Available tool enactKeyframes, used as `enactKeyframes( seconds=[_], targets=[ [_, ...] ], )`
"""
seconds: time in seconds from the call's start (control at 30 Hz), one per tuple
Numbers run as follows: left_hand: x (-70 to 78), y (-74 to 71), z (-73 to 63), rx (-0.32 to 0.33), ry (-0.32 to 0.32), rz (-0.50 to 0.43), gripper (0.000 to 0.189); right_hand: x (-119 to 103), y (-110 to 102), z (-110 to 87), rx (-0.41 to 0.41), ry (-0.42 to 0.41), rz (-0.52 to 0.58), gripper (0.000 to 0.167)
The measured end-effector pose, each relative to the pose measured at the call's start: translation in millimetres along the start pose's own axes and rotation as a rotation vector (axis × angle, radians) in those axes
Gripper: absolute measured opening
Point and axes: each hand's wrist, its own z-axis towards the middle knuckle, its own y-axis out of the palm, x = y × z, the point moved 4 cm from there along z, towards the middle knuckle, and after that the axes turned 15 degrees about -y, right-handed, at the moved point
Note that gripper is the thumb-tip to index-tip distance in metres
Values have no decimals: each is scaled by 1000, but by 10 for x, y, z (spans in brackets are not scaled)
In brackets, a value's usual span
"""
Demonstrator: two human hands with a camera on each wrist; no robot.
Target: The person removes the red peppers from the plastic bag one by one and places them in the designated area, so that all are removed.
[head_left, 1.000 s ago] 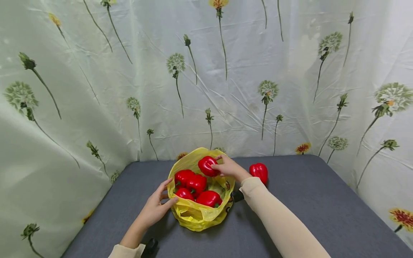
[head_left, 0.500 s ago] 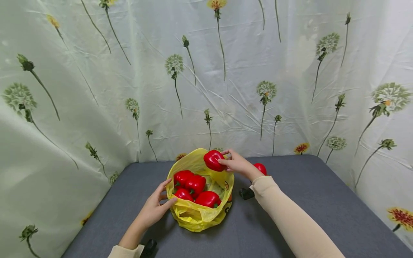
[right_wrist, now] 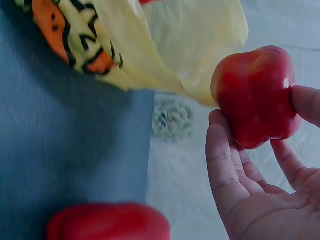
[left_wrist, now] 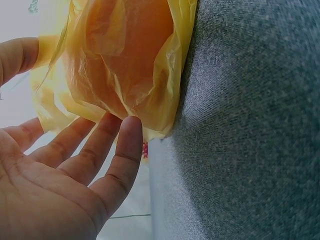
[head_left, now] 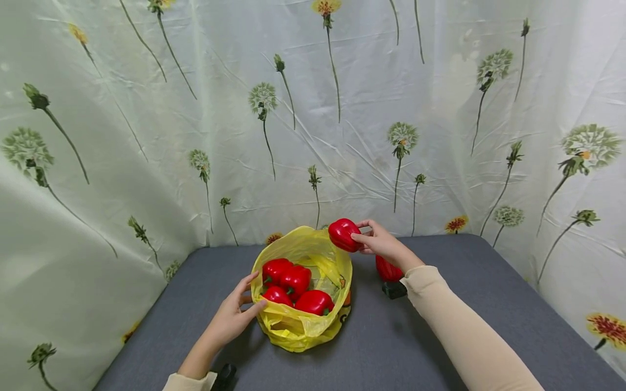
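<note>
My right hand (head_left: 376,240) pinches a red bell pepper (head_left: 344,234) between thumb and fingers, raised at the upper right rim of a yellow plastic bag (head_left: 298,328). The right wrist view shows the same bell pepper (right_wrist: 256,97) with the thumb on one side and fingers on the other. Several more red bell peppers (head_left: 295,281) lie inside the wide-mouthed bag. With its fingers spread and nearly straight, my left hand (head_left: 233,316) rests against the bag's left side. Its fingertips (left_wrist: 131,131) touch the thin plastic (left_wrist: 125,75) in the left wrist view.
Another red bell pepper (head_left: 387,268) lies on the grey table (head_left: 464,304) right of the bag, partly hidden by my right wrist. It appears blurred, as a red pepper (right_wrist: 107,222), below in the right wrist view. A flowered curtain (head_left: 352,136) hangs behind the table.
My right hand has lifted the bell pepper from over the bag's opening up and to the right, to its rim. The left hand has stayed at the bag's side.
</note>
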Motion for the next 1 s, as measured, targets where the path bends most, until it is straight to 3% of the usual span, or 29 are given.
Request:
enactKeyframes(
  seconds=[0.47, 0.67, 1.0],
  targets=[
    [-15, 1, 16, 12, -4, -4, 76, 80, -569, -187, 69, -6, -22, 63],
    [-6, -9, 5, 1, 1, -8, 76, 182, -731, -288, 82, -8, 9, 66],
    [5, -8, 9, -8, 0, -20, 75, 365, -952, -434, 129, 34, -27, 69]
  ],
)
